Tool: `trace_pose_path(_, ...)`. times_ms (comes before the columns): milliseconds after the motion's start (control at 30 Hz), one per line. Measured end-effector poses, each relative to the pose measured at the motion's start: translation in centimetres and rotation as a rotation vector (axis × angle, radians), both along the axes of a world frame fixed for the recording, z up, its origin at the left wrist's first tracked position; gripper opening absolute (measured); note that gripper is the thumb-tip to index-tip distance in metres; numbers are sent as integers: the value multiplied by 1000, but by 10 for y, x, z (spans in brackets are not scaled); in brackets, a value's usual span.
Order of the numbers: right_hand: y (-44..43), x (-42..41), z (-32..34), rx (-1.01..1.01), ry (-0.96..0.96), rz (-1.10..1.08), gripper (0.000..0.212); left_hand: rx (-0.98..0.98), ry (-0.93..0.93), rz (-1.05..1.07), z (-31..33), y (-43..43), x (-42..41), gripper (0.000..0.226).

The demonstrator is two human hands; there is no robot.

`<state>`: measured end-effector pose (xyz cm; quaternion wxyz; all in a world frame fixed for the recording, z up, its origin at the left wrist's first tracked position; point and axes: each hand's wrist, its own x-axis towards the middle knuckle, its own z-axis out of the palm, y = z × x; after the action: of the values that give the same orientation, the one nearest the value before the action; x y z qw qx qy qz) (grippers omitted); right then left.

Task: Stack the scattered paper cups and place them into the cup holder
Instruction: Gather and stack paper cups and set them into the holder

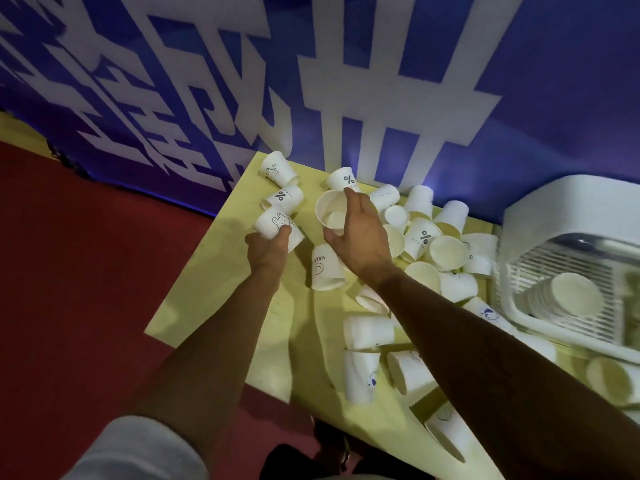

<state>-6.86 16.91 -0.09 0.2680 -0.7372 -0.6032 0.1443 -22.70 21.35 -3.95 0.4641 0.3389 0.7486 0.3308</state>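
right hand (360,233) partly across open cup (329,207)

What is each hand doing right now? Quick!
Left hand: holding the bunny cup, fingers curled round it.
Right hand: holding the open-mouthed cup between thumb and fingers.

My left grip (268,247) holds a bunny-printed cup (273,221). My right grip (362,233) holds an open cup (329,207) by its rim, above the yellow tabletop (221,306), beside scattered cups (446,251).
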Motion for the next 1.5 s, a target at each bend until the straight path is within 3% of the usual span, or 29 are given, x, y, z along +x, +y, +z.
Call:
trace_pose_path(100, -22, 30, 18, 29, 2, -38, 73, 64, -27, -74, 21, -11, 27, 59)
trace_pose_path(333, -101, 122, 44, 41, -27, -192, 72, 77, -111, -471, 41, -68, 105, 42)
trace_pose_path(467, -144, 178, 53, 56, -34, -306, 71, 60, -98, -639, 51, -94, 159, 62)
trace_pose_path(700, -217, 243, 55, 86, -45, -481, 74, 72, -108, -852, 64, -141, 231, 47)
trace_pose_path(833, -241, 265, 46, 87, -16, -515, 71, 39, -83, -926, 65, -157, 254, 46)
trace_pose_path(1033, -243, 270, 29, 30, 59, -509, 72, 24, -17, -1027, 55, -168, 263, 64)
trace_pose_path(1233, -234, 267, 13, -126, 95, -455, 74, 18, 46, -1016, 53, -171, 256, 62)
trace_pose_path(1367, -232, 261, 12, -26, 57, -479, 65, 14, 61, -1016, 50, -169, 252, 61)
trace_pose_path(1500, -235, 255, 28, 67, 115, -373, 49, 49, 42, -1044, 57, -169, 257, 61)
